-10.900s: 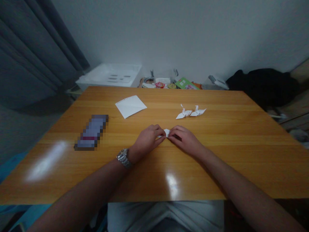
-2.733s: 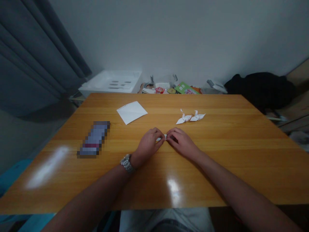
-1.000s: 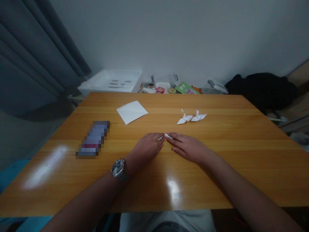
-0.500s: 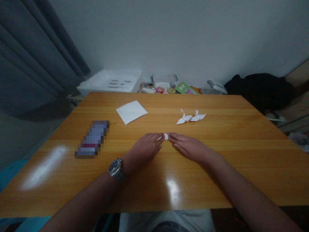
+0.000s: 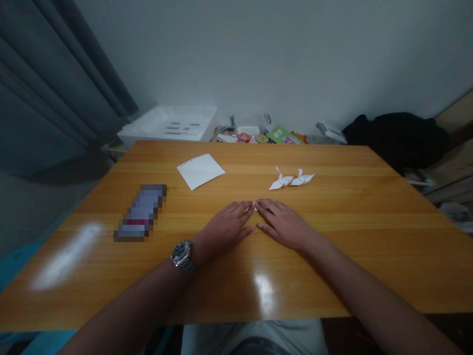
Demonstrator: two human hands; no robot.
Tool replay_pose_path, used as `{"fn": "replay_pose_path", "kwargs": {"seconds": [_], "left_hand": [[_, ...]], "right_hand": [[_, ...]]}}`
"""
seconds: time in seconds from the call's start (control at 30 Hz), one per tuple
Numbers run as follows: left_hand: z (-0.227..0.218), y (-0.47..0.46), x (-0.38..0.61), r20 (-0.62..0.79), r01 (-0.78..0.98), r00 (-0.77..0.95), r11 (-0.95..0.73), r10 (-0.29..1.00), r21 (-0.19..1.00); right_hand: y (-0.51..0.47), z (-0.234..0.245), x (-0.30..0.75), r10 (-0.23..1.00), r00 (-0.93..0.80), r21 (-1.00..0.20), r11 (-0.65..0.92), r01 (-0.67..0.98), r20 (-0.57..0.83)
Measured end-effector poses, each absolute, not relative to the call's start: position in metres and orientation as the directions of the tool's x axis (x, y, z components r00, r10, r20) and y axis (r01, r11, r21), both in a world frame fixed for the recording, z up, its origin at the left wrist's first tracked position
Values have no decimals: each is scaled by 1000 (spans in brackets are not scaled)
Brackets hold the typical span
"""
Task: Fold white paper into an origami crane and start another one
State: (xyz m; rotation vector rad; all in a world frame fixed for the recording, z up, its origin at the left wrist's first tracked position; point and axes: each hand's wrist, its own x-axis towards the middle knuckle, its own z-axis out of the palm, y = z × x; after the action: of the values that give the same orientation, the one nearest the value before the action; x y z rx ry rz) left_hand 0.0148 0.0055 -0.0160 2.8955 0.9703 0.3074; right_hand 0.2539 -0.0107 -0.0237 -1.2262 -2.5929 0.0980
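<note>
My left hand [image 5: 226, 227] and my right hand [image 5: 283, 224] lie flat on the wooden table [image 5: 236, 276], fingers stretched out and fingertips meeting. Between and under the fingertips a small folded white paper [image 5: 251, 209] is pressed down, mostly hidden. A metal watch [image 5: 182, 255] sits on my left wrist. Two finished white paper cranes [image 5: 291, 179] rest side by side just beyond my right hand.
A white square sheet [image 5: 200, 170] lies at the back left of the table. A blurred dark oblong object [image 5: 141, 212] sits to the left. Behind the table are a white tray [image 5: 170, 123], assorted clutter and a black bundle [image 5: 399, 135].
My hands went from pinching the small paper with curled fingers to lying flat and pressing it against the table. Cranes, sheet and oblong object stayed put.
</note>
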Motion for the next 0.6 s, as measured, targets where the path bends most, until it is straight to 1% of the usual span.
{"fn": "replay_pose_path", "kwargs": {"seconds": [0.13, 0.3, 0.47, 0.6], "left_hand": [[-16, 3, 13, 136, 591, 792, -804, 595, 73], [-11, -2, 10, 112, 624, 776, -781, 621, 1], [-8, -6, 11, 89, 658, 752, -753, 654, -24], [-8, -6, 14, 96, 662, 748, -748, 657, -38]], "right_hand": [[-11, -23, 254, 779, -603, -133, 625, 769, 173], [-12, -19, 253, 789, -597, -125, 613, 780, 148], [-13, -18, 253, 785, -600, -124, 617, 777, 151], [-13, -19, 253, 780, -602, -135, 624, 769, 171]]}}
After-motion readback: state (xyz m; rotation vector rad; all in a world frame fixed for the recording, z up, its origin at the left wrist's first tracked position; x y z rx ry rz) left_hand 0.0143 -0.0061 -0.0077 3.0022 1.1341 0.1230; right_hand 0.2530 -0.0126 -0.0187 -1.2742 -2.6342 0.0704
